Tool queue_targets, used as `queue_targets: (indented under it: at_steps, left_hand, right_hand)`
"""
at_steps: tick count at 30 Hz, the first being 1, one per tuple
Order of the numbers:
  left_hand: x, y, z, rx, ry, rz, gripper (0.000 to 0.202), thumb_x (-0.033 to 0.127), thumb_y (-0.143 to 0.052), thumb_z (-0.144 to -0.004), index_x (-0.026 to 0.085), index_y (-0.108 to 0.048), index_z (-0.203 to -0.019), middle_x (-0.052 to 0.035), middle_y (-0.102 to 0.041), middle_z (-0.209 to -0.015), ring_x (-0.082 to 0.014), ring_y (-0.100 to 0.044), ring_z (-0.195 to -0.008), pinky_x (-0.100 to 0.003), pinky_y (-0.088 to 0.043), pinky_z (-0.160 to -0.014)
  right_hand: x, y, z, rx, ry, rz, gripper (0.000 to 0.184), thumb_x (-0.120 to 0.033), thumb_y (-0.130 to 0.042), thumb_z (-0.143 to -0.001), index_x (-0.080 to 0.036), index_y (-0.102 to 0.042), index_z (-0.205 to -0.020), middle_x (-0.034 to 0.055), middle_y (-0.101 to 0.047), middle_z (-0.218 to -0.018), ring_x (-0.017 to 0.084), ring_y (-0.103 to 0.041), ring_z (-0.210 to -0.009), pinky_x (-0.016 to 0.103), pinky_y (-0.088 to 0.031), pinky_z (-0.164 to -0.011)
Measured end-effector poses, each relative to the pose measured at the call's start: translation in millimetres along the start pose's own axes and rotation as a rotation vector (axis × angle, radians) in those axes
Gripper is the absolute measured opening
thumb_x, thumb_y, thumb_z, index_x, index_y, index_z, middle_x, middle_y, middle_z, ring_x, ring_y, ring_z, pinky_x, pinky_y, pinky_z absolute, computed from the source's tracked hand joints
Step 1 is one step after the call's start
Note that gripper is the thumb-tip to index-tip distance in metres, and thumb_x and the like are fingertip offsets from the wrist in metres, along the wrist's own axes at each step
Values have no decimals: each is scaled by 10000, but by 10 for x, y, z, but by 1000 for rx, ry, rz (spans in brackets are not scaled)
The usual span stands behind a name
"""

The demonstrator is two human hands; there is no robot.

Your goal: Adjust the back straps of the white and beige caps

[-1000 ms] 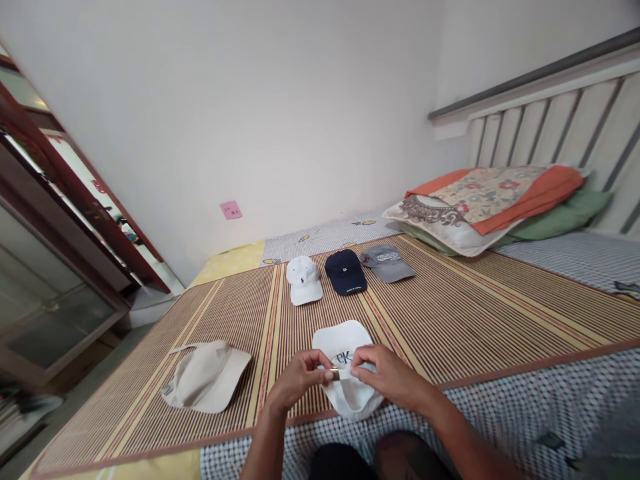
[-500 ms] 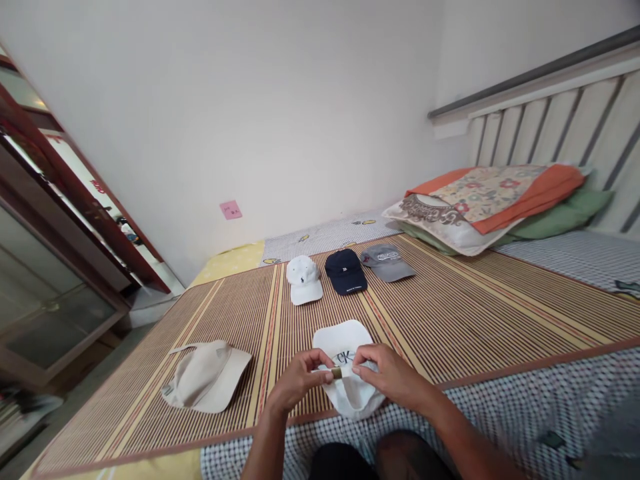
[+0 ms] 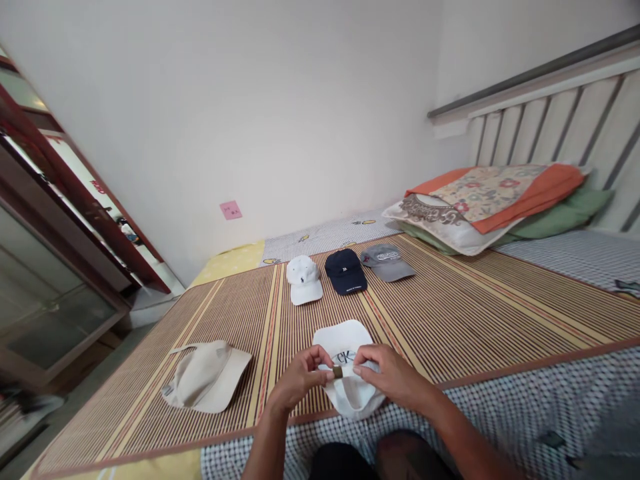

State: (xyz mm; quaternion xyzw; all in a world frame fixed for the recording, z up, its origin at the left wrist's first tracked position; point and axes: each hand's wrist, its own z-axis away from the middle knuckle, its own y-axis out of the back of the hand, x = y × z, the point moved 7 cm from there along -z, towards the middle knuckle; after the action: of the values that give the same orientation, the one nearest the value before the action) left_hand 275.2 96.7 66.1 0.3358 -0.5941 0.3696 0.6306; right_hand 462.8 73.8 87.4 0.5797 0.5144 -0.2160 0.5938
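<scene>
Both your hands meet over the white cap with "CK" lettering [image 3: 344, 359], which lies directly in front of you at the near border of the striped mat [image 3: 450, 313]. Your left hand [image 3: 299, 380] pinches at the brass-coloured clasp [image 3: 338, 371], and your right hand [image 3: 390, 373] pinches the pale strap [image 3: 349, 372] just beside it, a narrow gap between. The strap runs crosswise from hand to hand; the cap's long axis points away from you, brim far, crown near, reaching the mat's edge above the checked sheet [image 3: 490, 387]. The clasp sits nearer your left fingertips. Left of that hand, across a stretch of mat, lies a beige cap [image 3: 207, 377]; beyond the brim stand a white cap [image 3: 304, 277], a navy cap [image 3: 346, 271] and a grey cap [image 3: 387, 263], while mat runs widest to your right, toward the pillows [image 3: 465, 207]
</scene>
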Motion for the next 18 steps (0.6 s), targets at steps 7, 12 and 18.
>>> queue_targets:
  at_steps: [7,12,18]
  left_hand:
    - [-2,-24,-14,-55,34,33,481,397,-971,-672,170,-632,-926,-4,-671,-855,-130,-566,-703,-258,-399,-651]
    - [23,-66,-4,-67,45,30,470,393,-963,-699,163,-665,-979,-12,-694,-866,-132,-589,-722,-255,-406,-670]
    - [20,-76,-3,-51,28,48,483,410,-973,-688,162,-666,-967,-15,-701,-847,-129,-587,-703,-256,-396,-656]
  right_hand:
    - [42,100,16,-10,21,-47,233,-265,-536,-936,-188,-755,-952,52,-785,-973,231,-698,-939,332,-473,-839]
    - [53,119,35,-9,15,-76,256,-240,-536,-914,-194,-771,-1005,65,-802,-1031,253,-712,-988,363,-485,-885]
    - [103,148,42,3,-16,-110,307,-218,-532,-864,-184,-770,-1054,95,-796,-1102,279,-708,-1058,400,-504,-943]
